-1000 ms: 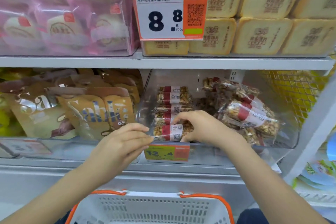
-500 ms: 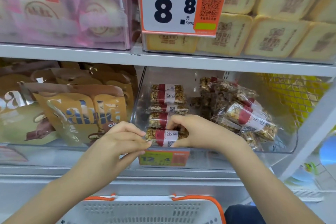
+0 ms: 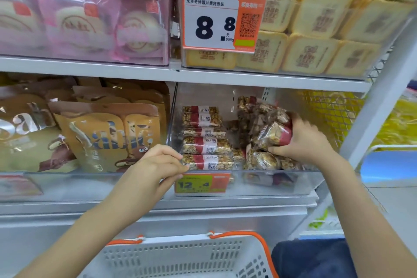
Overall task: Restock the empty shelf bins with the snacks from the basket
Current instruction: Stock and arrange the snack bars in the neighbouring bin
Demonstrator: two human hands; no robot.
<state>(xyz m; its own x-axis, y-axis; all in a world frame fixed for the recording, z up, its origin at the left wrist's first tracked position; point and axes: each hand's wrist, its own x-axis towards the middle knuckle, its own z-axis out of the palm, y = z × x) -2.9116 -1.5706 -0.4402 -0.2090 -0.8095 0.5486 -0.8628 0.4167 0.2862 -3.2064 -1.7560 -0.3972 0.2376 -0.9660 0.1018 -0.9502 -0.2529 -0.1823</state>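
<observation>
The clear plastic shelf bin (image 3: pixel 248 184) is part full. The left hand (image 3: pixel 155 165) pinches the front nut bar (image 3: pixel 208 162). The right hand (image 3: pixel 302 140) grips a loose bar packet (image 3: pixel 274 134) from the messy pile; tidying seems left.

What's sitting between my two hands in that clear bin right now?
In the head view, the neat stack of nut bars lies between the left hand and the right hand, which grips a bar from the loose pile.
</observation>
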